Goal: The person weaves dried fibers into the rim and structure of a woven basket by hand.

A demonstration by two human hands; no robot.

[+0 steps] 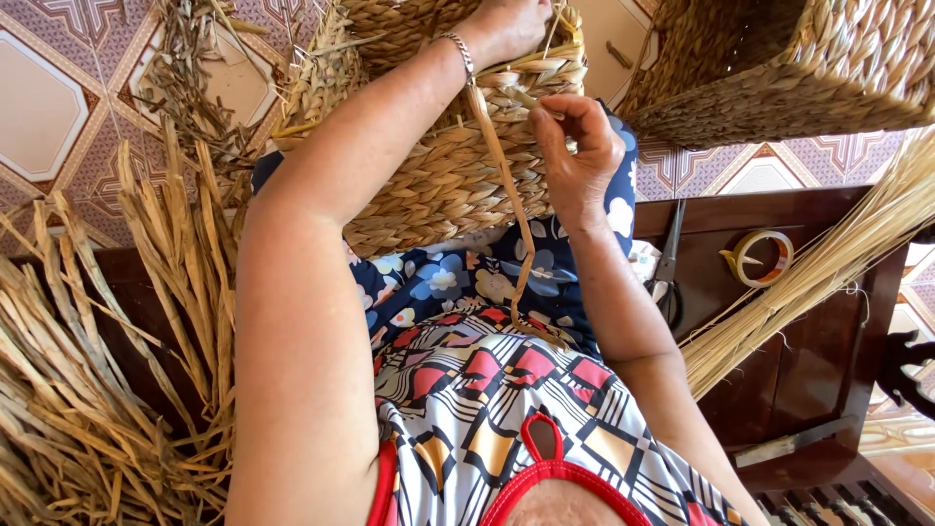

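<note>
At twelve o'clock on the lap, the left hand (506, 24) is gripping the woven basket (438, 166) rim, steadying it, while the right hand (575, 146) is pinching a dried strand (511, 209) taut.

Your left hand (506, 24) grips the far rim of the woven basket (438, 166) on your lap, while your right hand (575, 146) pinches a flat straw strand (511, 209) that trails down toward you. Loose dried straw (88, 390) lies at the left; scissors (667, 268) and a tape roll (760, 255) rest on the dark wooden bench (808, 360) at the right.
</note>
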